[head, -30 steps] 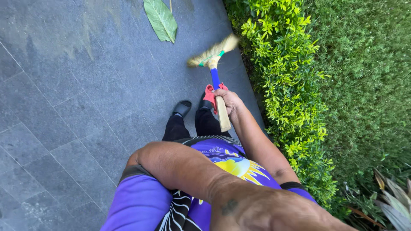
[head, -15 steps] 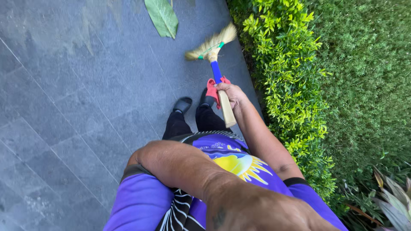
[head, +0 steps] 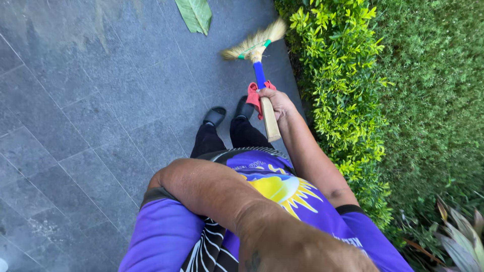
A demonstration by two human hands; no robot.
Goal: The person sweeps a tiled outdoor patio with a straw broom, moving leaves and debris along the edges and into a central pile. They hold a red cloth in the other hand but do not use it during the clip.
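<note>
Closest to me, the person's left arm folds across the purple shirt, the left hand hidden behind it, so I cannot tell how its fingers stand. Beyond it, the right hand is clamped around the wooden handle of a straw broom, a red cloth pinched against the shaft. Compared with a second ago, the broom head has swung away from the hedge toward the big fallen leaf on the grey paving; the sweeping stroke looks underway, beside the black shoes.
</note>
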